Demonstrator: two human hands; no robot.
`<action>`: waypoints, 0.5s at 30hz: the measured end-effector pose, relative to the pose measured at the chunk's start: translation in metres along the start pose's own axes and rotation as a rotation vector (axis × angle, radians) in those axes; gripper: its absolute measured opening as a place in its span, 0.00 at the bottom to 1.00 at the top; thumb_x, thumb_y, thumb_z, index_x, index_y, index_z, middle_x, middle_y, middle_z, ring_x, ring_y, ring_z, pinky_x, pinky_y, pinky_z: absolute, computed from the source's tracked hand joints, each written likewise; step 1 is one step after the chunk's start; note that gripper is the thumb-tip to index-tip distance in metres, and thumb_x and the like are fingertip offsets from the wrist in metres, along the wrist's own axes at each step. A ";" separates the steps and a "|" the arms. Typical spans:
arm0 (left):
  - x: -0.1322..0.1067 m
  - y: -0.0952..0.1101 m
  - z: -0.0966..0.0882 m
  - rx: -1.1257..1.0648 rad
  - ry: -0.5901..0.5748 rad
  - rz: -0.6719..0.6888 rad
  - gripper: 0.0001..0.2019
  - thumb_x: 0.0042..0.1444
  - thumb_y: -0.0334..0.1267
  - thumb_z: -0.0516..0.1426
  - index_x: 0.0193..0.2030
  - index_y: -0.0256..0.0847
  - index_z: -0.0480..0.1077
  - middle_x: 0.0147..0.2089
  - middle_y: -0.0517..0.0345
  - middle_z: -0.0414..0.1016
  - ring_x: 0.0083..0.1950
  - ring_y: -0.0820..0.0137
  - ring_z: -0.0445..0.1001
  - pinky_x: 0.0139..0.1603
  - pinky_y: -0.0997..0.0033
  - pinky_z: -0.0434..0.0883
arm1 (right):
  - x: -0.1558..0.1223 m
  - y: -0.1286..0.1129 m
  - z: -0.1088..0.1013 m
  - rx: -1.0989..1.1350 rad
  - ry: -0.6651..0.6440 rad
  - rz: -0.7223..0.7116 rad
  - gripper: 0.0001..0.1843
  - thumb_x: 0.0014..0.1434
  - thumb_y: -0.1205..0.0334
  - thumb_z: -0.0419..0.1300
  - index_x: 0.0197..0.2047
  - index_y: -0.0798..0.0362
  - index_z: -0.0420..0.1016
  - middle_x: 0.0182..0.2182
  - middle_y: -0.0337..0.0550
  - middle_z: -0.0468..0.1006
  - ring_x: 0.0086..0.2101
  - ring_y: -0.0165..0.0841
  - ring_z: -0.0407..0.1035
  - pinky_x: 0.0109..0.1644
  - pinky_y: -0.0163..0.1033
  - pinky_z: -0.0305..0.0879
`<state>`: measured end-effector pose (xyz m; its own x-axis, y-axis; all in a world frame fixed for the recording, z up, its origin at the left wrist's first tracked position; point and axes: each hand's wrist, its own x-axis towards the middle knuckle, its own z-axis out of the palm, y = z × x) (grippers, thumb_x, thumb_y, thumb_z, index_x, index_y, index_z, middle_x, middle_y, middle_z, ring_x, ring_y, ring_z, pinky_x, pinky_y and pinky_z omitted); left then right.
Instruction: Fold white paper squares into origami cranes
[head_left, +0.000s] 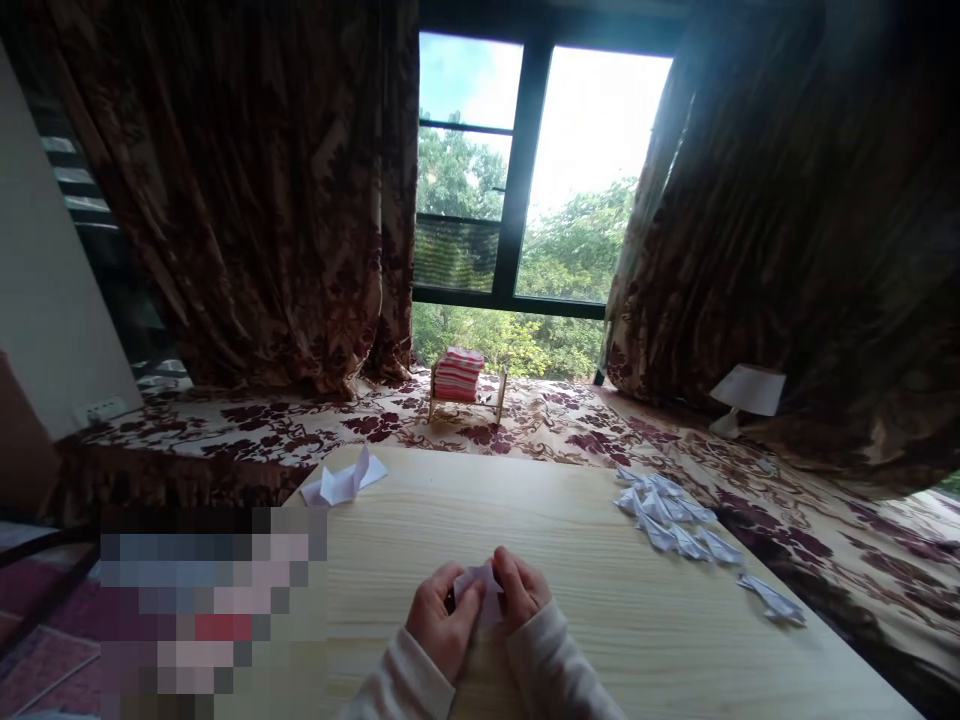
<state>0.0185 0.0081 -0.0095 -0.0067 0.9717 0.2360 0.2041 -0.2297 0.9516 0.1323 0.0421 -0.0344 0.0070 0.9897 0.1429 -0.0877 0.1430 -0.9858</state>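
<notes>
In the head view, the fingers of our left hand (441,612) and our right hand (525,596) were drawn in close, both pinching a small folded piece of white paper (490,603). That paper sat between the fingers, over the pale wood-grained bench (435,510); we could not tell whether it touched the surface, nor how its hidden folds ran. We judged that working it well called for matching the edges first, steadying one side and pressing the thumb evenly along the crease, without tugging one hand against the other, as thin paper could skew or tear. Our left thumb lay over the paper, while the right fingers curled at its other edge. Our forearms, in pale long sleeves (559,665), came together towards it. Well right of the fingers lay a cluster of pointed white folded-paper pieces (664,512).
</notes>
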 end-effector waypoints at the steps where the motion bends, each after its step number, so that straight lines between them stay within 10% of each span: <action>1: 0.000 -0.001 0.000 -0.012 0.015 0.000 0.14 0.50 0.45 0.53 0.19 0.39 0.60 0.19 0.64 0.58 0.22 0.74 0.59 0.24 0.76 0.58 | 0.000 0.002 0.001 0.006 0.005 -0.016 0.28 0.47 0.36 0.52 0.16 0.54 0.60 0.13 0.34 0.55 0.17 0.25 0.50 0.19 0.33 0.48; 15: 0.006 -0.017 0.004 -0.131 0.149 0.097 0.20 0.43 0.55 0.54 0.19 0.38 0.66 0.17 0.61 0.62 0.21 0.71 0.61 0.23 0.73 0.59 | 0.007 0.013 0.015 0.120 0.151 -0.129 0.30 0.40 0.33 0.56 0.11 0.53 0.61 0.07 0.33 0.54 0.12 0.24 0.48 0.15 0.33 0.44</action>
<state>0.0186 0.0178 -0.0250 -0.1396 0.9282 0.3448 0.0821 -0.3362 0.9382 0.1163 0.0507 -0.0446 0.1740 0.9543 0.2430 -0.1940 0.2752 -0.9416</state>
